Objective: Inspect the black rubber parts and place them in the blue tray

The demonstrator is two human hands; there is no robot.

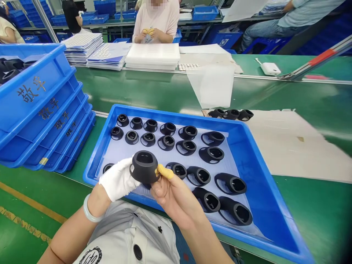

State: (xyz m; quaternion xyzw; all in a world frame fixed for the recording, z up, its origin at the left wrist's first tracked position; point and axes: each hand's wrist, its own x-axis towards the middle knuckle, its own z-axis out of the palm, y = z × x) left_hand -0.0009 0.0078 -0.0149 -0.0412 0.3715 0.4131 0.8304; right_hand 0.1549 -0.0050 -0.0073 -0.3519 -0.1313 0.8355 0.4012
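Left hand (121, 178), right hand (174, 194) grasping black housing (145, 169) | over blue tray (242, 152), by near rim (144, 200)

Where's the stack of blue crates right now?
The stack of blue crates is at the left of the head view, beside the blue tray of black pieces.

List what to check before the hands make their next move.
1. Left hand on the black part: ok, white glove on.
2. Right hand on it too: ok, yellow covering at a fingertip.
3. Held part's underside: cannot tell, hidden.
4. Held part over the blue tray: ok, near its front edge.
5. Co-worker's hands away from the tray: ok, across the bench.
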